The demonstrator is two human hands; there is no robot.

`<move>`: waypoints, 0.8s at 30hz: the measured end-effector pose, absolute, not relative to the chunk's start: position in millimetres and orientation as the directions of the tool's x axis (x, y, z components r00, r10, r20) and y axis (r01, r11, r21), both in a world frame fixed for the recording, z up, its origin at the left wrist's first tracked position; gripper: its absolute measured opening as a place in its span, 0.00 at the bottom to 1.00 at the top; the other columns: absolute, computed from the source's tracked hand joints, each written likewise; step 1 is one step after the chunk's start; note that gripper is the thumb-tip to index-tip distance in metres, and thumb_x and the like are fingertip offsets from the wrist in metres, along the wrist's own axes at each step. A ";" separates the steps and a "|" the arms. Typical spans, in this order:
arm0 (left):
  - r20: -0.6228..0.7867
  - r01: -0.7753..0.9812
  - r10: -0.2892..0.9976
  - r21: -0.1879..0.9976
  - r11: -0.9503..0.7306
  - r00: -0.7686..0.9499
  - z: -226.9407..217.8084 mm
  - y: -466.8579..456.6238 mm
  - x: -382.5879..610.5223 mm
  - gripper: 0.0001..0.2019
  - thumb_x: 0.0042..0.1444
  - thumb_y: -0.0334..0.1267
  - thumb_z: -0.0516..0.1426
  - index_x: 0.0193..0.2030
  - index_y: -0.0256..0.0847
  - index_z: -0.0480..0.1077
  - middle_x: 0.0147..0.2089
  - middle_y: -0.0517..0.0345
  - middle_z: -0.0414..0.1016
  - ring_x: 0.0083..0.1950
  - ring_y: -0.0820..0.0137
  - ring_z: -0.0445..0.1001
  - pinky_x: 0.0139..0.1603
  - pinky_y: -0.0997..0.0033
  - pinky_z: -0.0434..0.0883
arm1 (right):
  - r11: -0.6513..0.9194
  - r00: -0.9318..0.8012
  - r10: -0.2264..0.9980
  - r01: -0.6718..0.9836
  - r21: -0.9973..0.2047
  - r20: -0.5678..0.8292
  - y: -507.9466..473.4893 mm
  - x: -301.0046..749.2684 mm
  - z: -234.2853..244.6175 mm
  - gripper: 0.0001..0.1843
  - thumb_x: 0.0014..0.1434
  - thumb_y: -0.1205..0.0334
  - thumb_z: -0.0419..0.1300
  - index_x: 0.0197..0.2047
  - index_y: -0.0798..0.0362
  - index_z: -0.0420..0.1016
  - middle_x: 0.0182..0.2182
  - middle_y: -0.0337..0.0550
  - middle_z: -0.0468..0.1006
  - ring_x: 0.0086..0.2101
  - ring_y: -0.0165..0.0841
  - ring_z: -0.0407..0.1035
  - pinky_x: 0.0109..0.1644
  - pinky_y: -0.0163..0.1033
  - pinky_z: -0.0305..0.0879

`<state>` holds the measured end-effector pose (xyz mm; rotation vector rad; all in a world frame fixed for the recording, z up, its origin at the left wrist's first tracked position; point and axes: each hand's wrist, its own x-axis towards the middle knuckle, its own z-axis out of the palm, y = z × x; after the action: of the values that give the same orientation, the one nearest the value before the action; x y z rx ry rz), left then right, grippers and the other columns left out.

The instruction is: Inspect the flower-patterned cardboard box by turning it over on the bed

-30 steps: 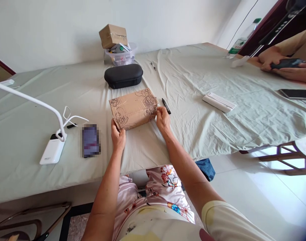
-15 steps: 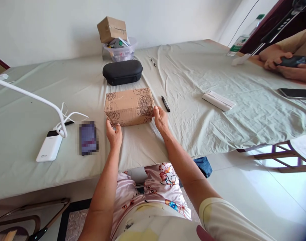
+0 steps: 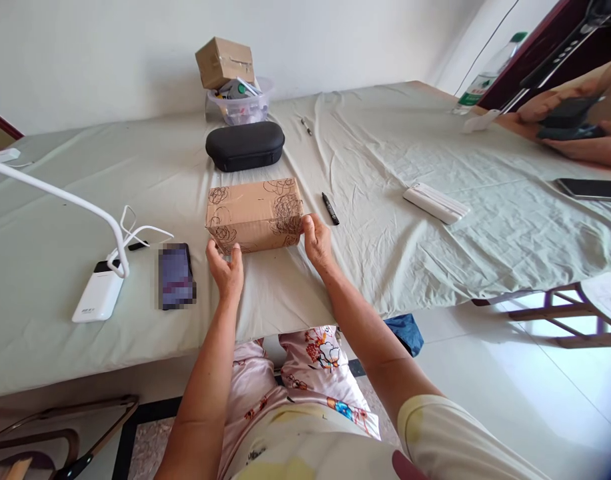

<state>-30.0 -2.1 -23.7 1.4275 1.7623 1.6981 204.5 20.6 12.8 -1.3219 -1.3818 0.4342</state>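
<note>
A brown cardboard box (image 3: 253, 208) with black scribbled swirls near its corners lies on the cloth-covered table in front of me. My left hand (image 3: 226, 272) grips its near left corner, thumb on the front face and fingers at the left end. At the right end, my right hand (image 3: 316, 241) holds the box, its thumb on top of the near corner; its other fingers are partly hidden. A black marker (image 3: 330, 209) lies just right of the box. Behind it sits a black zip case (image 3: 245, 146).
A phone (image 3: 177, 277) and a white power bank (image 3: 99, 293) with a cable lie left, under a white lamp arm (image 3: 60, 193). A pen (image 3: 306, 127), a plastic basket (image 3: 243, 110) and a white device (image 3: 435, 203) are farther off. Another person's hands (image 3: 610, 141) hold a black object at right.
The box and both my hands have shifted slightly to the left. At the right, the other person's hands have moved on the black object.
</note>
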 end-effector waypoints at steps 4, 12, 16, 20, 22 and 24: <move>0.497 0.434 0.722 0.851 -0.297 -0.481 -12.1 -9.1 -25.7 0.28 0.66 0.53 0.56 0.66 0.38 0.64 0.64 0.38 0.73 0.63 0.57 0.75 0.59 0.59 0.75 | 0.358 0.306 0.812 0.411 -0.838 0.497 18.3 200.5 18.5 0.40 0.68 0.21 0.40 0.39 0.49 0.71 0.33 0.43 0.75 0.37 0.38 0.71 0.45 0.44 0.69; 0.612 0.506 0.707 0.762 -0.405 -0.355 -8.4 -13.1 -24.0 0.43 0.64 0.56 0.59 0.78 0.40 0.48 0.74 0.34 0.63 0.72 0.54 0.69 0.64 0.58 0.73 | 0.420 0.303 0.800 0.334 -0.844 0.518 9.8 194.7 25.9 0.35 0.68 0.25 0.49 0.52 0.49 0.73 0.39 0.44 0.74 0.38 0.37 0.71 0.47 0.45 0.71; 0.610 0.475 0.707 0.771 -0.425 -0.357 -15.4 -11.4 -23.2 0.41 0.65 0.57 0.58 0.77 0.40 0.51 0.72 0.35 0.65 0.70 0.55 0.71 0.64 0.58 0.73 | 0.409 0.321 0.782 0.382 -0.829 0.534 11.2 193.9 20.8 0.31 0.67 0.28 0.53 0.50 0.49 0.71 0.38 0.43 0.72 0.37 0.36 0.69 0.46 0.45 0.70; 0.632 0.483 0.699 0.752 -0.448 -0.335 -17.9 -12.4 -22.9 0.41 0.65 0.60 0.58 0.77 0.38 0.54 0.72 0.34 0.65 0.70 0.55 0.70 0.63 0.59 0.74 | 0.368 0.350 0.754 0.478 -0.798 0.557 11.2 189.0 15.0 0.31 0.64 0.27 0.57 0.49 0.48 0.69 0.38 0.43 0.70 0.38 0.39 0.67 0.47 0.48 0.69; 0.628 0.509 0.704 0.748 -0.426 -0.332 -17.7 -13.2 -23.3 0.41 0.66 0.60 0.57 0.77 0.38 0.54 0.72 0.34 0.66 0.70 0.55 0.71 0.63 0.59 0.75 | 0.355 0.345 0.751 0.508 -0.785 0.563 10.1 186.8 13.3 0.31 0.63 0.28 0.59 0.50 0.48 0.69 0.39 0.44 0.70 0.39 0.40 0.67 0.48 0.50 0.69; 0.619 0.530 0.713 0.746 -0.403 -0.330 -17.5 -13.5 -23.6 0.41 0.67 0.61 0.56 0.78 0.38 0.54 0.72 0.34 0.66 0.71 0.55 0.71 0.63 0.59 0.76 | 0.359 0.332 0.754 0.516 -0.778 0.568 9.2 185.7 12.5 0.31 0.63 0.29 0.59 0.51 0.49 0.69 0.39 0.45 0.69 0.40 0.41 0.67 0.49 0.50 0.69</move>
<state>-23.6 -13.5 -17.5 1.7219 1.6236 1.8291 185.7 9.2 12.5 -1.2944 -1.3220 0.2314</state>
